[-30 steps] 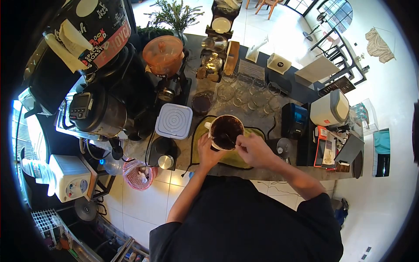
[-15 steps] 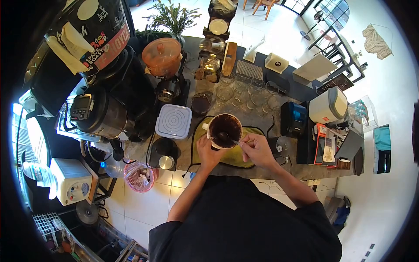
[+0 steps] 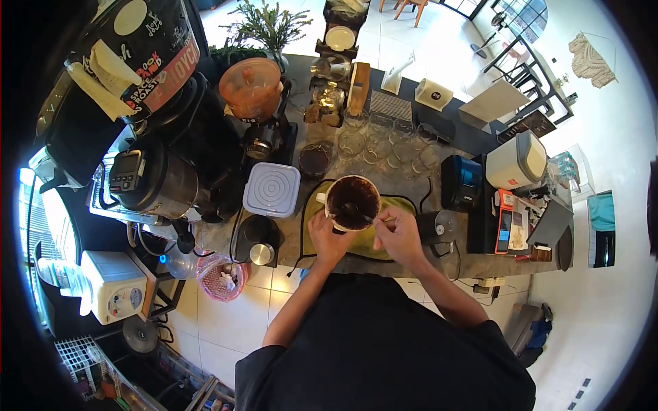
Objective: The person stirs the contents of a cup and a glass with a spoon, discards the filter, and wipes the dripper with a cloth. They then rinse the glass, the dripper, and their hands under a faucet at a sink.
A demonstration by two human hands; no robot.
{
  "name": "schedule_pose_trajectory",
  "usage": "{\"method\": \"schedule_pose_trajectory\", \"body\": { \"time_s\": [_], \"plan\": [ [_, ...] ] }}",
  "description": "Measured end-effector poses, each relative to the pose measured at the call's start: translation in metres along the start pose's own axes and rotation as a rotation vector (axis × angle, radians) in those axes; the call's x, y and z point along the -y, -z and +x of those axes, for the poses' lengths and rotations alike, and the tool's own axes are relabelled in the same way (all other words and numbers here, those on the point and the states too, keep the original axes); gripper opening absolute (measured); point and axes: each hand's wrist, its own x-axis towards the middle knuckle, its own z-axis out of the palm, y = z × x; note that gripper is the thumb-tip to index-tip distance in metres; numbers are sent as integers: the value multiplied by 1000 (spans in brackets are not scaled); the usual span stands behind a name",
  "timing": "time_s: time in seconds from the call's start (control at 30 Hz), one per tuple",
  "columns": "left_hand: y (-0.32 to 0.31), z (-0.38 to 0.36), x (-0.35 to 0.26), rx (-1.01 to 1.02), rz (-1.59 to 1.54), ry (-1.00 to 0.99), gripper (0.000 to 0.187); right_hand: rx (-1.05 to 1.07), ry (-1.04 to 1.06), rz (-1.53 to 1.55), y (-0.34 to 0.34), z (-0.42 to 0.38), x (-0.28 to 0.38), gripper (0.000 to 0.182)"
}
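Note:
A white cup with a handle (image 3: 321, 198) is tilted toward me, its inside coated with dark brown, crumbly matter like coffee grounds. My left hand (image 3: 327, 240) is closed around its lower left side. Between the pinched fingers of my right hand (image 3: 399, 240) is a spoon (image 3: 370, 219), which reaches over the near right rim. Its bowl end lies in the brown matter. Beneath both hands a green cloth with a dark edge (image 3: 373, 253) is spread on the counter.
Behind the cup stand a glass of dark liquid (image 3: 315, 159) and several clear glasses (image 3: 377, 145). A lidded square container (image 3: 272, 190) and a grinder with an orange hopper (image 3: 251, 89) are on the left. To the right are a black cylindrical device (image 3: 437, 227) and a blue-black box (image 3: 462, 182).
My right hand has turned slightly and shifted a little, and the spoon has moved within the cup. My left hand keeps its hold on the cup.

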Motion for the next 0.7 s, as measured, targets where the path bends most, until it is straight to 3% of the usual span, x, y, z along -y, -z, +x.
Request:
{"method": "schedule_pose_trajectory", "body": {
  "time_s": [0.33,0.53,0.7],
  "plan": [
    [-8,-2,8,15,-60,-106,54,-70,122,254,-24,-18,-9,9],
    [-7,-1,4,-14,12,-99,54,-74,86,224,-19,-26,-7,9],
    [-5,1,7,-3,0,-138,53,-109,-74,547,-18,-26,-16,7]
  ]
}}
